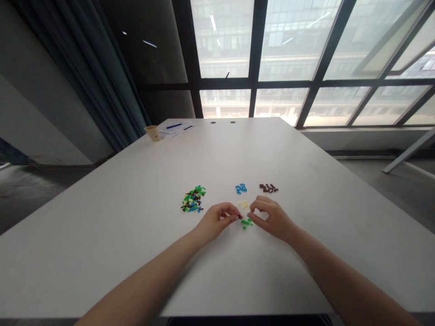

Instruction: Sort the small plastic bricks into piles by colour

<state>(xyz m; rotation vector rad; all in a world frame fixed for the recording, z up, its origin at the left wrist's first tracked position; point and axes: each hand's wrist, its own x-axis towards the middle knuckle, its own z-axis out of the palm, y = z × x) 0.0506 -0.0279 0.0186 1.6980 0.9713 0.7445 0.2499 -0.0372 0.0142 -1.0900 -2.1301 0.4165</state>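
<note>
My left hand (219, 218) pinches a small dark brown brick (240, 217) between thumb and fingertips. Just across from it, my right hand (270, 216) has thumb and forefinger curled close together; whether anything sits between them is too small to make out. Below the fingertips lie several green bricks (245, 222). A little pile of pale yellow bricks (244, 204) is between the hands, partly hidden by the right one. Beyond them are a blue pile (241, 188) and a dark brown pile (268, 188). Left of my left hand spreads a mixed-colour heap of bricks (193, 199).
The white table (136, 203) reaches toward the windows. At its far left edge stand a paper cup (153, 133) and papers (170, 131) with a blue pen (174, 126) on top. Two dark round discs (213, 122) are at the far end.
</note>
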